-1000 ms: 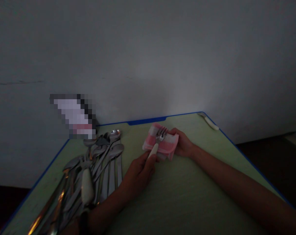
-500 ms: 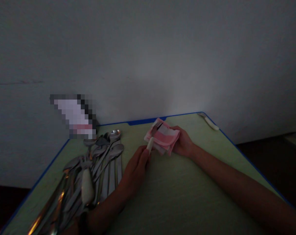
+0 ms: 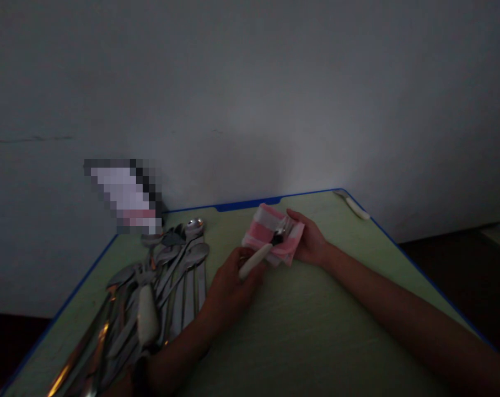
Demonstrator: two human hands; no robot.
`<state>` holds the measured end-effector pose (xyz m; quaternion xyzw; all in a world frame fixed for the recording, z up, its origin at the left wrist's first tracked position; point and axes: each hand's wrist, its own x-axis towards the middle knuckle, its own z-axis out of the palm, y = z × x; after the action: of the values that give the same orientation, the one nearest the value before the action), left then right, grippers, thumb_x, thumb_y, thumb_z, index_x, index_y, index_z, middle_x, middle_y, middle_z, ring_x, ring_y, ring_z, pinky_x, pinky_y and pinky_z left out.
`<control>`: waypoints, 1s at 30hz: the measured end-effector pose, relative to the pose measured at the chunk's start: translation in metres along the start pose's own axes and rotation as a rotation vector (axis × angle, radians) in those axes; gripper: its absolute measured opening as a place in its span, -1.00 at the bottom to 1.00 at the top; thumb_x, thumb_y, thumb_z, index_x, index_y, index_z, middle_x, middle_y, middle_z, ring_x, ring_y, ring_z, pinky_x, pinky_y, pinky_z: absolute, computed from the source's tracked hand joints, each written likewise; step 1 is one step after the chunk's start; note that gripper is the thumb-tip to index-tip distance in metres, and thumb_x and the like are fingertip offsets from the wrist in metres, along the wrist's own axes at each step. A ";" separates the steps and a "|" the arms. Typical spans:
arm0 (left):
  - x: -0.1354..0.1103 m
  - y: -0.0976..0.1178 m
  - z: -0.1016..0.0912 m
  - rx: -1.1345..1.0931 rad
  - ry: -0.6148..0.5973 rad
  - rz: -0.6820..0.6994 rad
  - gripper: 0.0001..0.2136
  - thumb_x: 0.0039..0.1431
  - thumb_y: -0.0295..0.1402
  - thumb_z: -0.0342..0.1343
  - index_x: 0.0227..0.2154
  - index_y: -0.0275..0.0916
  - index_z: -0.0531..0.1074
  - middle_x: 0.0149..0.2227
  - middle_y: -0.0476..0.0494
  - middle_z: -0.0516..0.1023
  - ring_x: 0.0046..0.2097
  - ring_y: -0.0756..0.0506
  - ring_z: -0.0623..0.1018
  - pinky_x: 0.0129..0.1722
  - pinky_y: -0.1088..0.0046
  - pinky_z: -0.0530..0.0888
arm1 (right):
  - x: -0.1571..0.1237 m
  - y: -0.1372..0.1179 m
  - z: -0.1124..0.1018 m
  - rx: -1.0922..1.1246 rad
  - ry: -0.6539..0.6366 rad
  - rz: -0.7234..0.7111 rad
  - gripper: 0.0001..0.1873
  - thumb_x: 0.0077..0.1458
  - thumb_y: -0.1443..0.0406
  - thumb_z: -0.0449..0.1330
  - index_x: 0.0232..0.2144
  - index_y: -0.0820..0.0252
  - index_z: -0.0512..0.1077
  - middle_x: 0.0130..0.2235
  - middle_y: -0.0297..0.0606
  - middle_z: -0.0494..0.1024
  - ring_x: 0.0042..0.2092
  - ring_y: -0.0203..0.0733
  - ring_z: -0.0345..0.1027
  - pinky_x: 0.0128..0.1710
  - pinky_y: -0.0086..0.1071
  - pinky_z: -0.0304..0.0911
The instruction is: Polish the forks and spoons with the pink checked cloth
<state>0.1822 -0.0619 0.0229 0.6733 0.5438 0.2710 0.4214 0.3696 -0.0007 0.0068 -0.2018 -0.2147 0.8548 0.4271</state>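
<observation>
"From the left?"
"One pixelated object (image 3: pixel 121 190) before the wall (image 3: pixel 250 99), impossible to name. Then one cutlery pile (image 3: pixel 179 300) on the table (image 3: pixel 336 320): at least four spoon bowls (image 3: pixel 195 225), one pale-handled fork (image 3: pixel 147 314) — too overlapped for a full count, partly cut off below."
"Hands?"
"Two. Left hand (image 3: pixel 231 286): fingers curled around the handle of one held fork (image 3: pixel 256 260), tines blurred against one pink-and-white cloth (image 3: pixel 261 227), between both hands. Right hand (image 3: pixel 310 238): fingers closed on the cloth's right side, mostly hidden behind."
"Farther right?"
"One white-handled utensil (image 3: pixel 355 208) near the far corner — head hard to make out."
</observation>
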 end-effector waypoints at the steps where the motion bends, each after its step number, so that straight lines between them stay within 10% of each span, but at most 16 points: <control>1: 0.000 0.000 0.000 0.022 0.011 0.002 -0.81 0.09 -0.26 0.02 -0.26 -0.24 0.31 -0.52 0.04 0.46 -0.58 0.01 0.39 -0.57 0.54 0.30 | -0.001 0.000 0.001 0.003 -0.006 0.022 -0.62 0.13 0.11 -0.08 -0.28 0.29 0.37 -0.43 -0.21 0.53 -0.36 -0.14 0.42 -0.14 -0.20 0.27; 8: 0.002 -0.004 0.000 0.024 0.035 0.090 -0.73 0.17 -0.16 -0.06 -0.28 -0.23 0.42 -0.38 -0.06 0.52 -0.36 -0.08 0.49 -0.42 0.50 0.34 | -0.002 -0.001 0.005 -0.009 0.016 0.046 -0.57 0.17 0.11 -0.15 -0.27 0.30 0.36 -0.44 -0.20 0.54 -0.34 -0.13 0.43 -0.15 -0.19 0.27; 14: 0.000 -0.008 0.001 -0.069 -0.051 0.034 -0.62 0.23 -0.09 -0.17 -0.34 -0.25 0.43 -0.67 0.12 0.20 -0.61 0.03 0.25 -0.61 0.57 0.15 | -0.004 -0.002 0.004 0.007 0.001 -0.035 -0.59 0.15 0.13 -0.12 -0.22 0.33 0.36 -0.36 -0.17 0.56 -0.28 -0.14 0.42 -0.13 -0.24 0.26; 30: -0.001 -0.006 0.001 -0.033 -0.064 0.075 -0.63 0.23 -0.09 -0.16 -0.34 -0.25 0.44 -0.66 0.11 0.20 -0.60 0.03 0.25 -0.60 0.57 0.14 | -0.001 -0.009 -0.007 0.039 0.010 -0.148 -0.70 -0.04 0.24 -0.01 -0.28 0.30 0.36 -0.42 -0.20 0.53 -0.34 -0.11 0.40 -0.18 -0.20 0.29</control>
<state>0.1800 -0.0630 0.0175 0.6944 0.5002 0.2738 0.4389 0.3793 0.0042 0.0062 -0.1812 -0.2104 0.8239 0.4941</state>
